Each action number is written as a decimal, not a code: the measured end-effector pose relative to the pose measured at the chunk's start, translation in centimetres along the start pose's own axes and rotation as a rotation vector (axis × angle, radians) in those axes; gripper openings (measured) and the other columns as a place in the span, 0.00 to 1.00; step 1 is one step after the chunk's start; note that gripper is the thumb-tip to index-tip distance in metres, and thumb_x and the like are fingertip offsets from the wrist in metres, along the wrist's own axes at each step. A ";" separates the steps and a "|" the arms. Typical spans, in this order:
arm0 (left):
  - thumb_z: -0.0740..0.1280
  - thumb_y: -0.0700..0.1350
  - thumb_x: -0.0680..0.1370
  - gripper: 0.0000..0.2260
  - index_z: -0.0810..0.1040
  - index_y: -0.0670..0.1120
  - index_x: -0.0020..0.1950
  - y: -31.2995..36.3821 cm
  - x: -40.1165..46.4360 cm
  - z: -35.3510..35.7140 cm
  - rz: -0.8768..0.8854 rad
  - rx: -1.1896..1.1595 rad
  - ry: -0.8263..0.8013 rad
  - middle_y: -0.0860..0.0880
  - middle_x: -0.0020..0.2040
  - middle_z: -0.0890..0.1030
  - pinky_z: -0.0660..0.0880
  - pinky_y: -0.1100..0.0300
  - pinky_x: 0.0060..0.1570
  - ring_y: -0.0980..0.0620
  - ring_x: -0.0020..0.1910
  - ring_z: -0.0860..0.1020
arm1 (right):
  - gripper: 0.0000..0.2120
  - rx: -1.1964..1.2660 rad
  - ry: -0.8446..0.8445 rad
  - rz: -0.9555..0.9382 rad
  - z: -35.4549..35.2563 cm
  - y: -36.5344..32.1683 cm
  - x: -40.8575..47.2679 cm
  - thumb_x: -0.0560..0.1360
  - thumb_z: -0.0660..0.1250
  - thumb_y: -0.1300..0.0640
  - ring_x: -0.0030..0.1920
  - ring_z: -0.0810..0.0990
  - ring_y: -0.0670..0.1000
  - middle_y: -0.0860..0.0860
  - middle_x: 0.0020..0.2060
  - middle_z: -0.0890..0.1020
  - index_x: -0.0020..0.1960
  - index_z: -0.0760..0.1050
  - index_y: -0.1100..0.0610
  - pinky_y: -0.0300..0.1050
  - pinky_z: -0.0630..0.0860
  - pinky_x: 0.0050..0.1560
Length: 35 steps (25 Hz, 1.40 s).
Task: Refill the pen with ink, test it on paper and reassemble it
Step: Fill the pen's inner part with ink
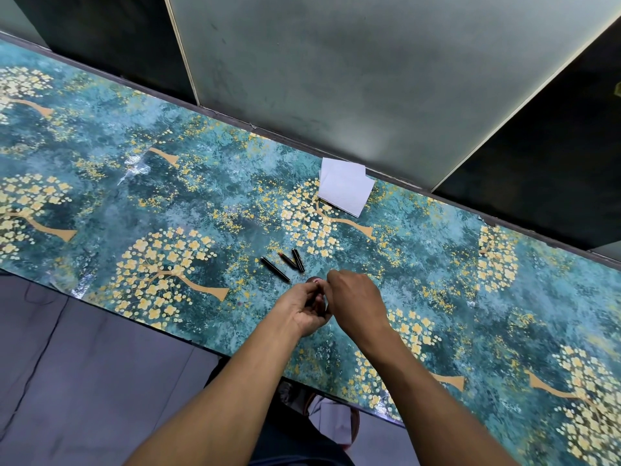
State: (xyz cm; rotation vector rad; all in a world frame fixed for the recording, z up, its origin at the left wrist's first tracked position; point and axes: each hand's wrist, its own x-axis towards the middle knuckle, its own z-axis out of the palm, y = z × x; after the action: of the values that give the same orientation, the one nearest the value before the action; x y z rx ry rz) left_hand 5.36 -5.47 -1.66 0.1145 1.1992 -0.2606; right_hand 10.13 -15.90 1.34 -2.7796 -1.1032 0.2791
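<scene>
Three black pen parts lie apart on the patterned table: a long barrel (275, 269), a short section with a reddish tip (287, 259), and a cap-like piece (298, 260). Just below them my left hand (304, 309) wraps around a small dark ink bottle (315, 281), of which only the top shows. My right hand (356, 297) pinches at the bottle's top from the right. A folded white paper tissue (346, 186) rests near the table's far edge.
The table (134, 203) carries a glossy teal cloth with yellow trees. A frosted glass panel (369, 79) and dark frames stand right behind its far edge. Grey floor (84, 381) lies below the near edge.
</scene>
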 end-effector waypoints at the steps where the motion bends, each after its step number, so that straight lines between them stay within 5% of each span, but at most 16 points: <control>1: 0.70 0.38 0.77 0.05 0.78 0.37 0.43 0.0 0.1 0.0 -0.002 -0.012 -0.004 0.45 0.35 0.75 0.77 0.60 0.23 0.56 0.30 0.71 | 0.12 0.035 0.001 0.002 -0.1 0.1 0.0 0.83 0.60 0.50 0.40 0.77 0.58 0.54 0.42 0.80 0.49 0.75 0.57 0.48 0.66 0.37; 7: 0.69 0.39 0.78 0.07 0.77 0.39 0.41 0.1 0.5 -0.1 -0.004 0.055 -0.009 0.46 0.33 0.73 0.78 0.59 0.25 0.55 0.28 0.69 | 0.02 0.086 -0.088 -0.043 -0.6 0.1 0.2 0.78 0.65 0.59 0.43 0.79 0.59 0.55 0.43 0.80 0.49 0.75 0.57 0.52 0.73 0.39; 13: 0.69 0.38 0.77 0.04 0.77 0.39 0.43 0.2 0.1 -0.2 -0.002 0.011 -0.007 0.47 0.32 0.75 0.76 0.60 0.22 0.56 0.28 0.70 | 0.10 -0.003 -0.040 -0.019 -0.3 -0.5 0.2 0.83 0.60 0.54 0.42 0.79 0.61 0.57 0.43 0.81 0.47 0.75 0.59 0.49 0.63 0.37; 17: 0.70 0.38 0.77 0.06 0.77 0.38 0.41 0.2 0.2 -0.3 -0.009 -0.001 -0.020 0.46 0.26 0.74 0.78 0.60 0.25 0.56 0.24 0.70 | 0.08 0.078 -0.051 -0.018 -0.1 -0.2 0.0 0.82 0.62 0.52 0.45 0.78 0.59 0.55 0.46 0.80 0.53 0.75 0.57 0.48 0.66 0.39; 22: 0.68 0.39 0.78 0.06 0.78 0.38 0.43 0.2 0.3 -0.4 -0.001 0.088 -0.010 0.47 0.32 0.73 0.79 0.59 0.27 0.55 0.28 0.69 | 0.02 0.107 -0.086 -0.036 -0.2 0.1 -0.1 0.79 0.65 0.59 0.44 0.78 0.60 0.55 0.44 0.79 0.51 0.74 0.57 0.51 0.73 0.39; 27: 0.70 0.38 0.77 0.04 0.79 0.38 0.43 0.3 0.2 -0.5 0.006 0.045 -0.005 0.47 0.29 0.75 0.77 0.59 0.25 0.55 0.27 0.71 | 0.11 0.037 -0.018 -0.024 0.0 -0.5 0.0 0.83 0.59 0.54 0.40 0.78 0.60 0.57 0.41 0.80 0.46 0.75 0.59 0.48 0.63 0.37; 35: 0.69 0.39 0.77 0.06 0.79 0.39 0.42 0.3 0.5 -0.5 0.006 0.079 0.003 0.47 0.31 0.73 0.78 0.60 0.27 0.55 0.25 0.70 | 0.02 0.129 -0.083 -0.007 -0.2 -0.4 -0.3 0.79 0.65 0.58 0.44 0.78 0.58 0.54 0.44 0.79 0.51 0.74 0.56 0.51 0.74 0.40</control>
State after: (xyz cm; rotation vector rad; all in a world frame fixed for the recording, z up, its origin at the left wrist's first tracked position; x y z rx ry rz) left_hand 5.09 -5.16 -2.29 0.1873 1.1913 -0.3032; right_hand 9.74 -15.85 1.66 -2.6719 -1.0716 0.4521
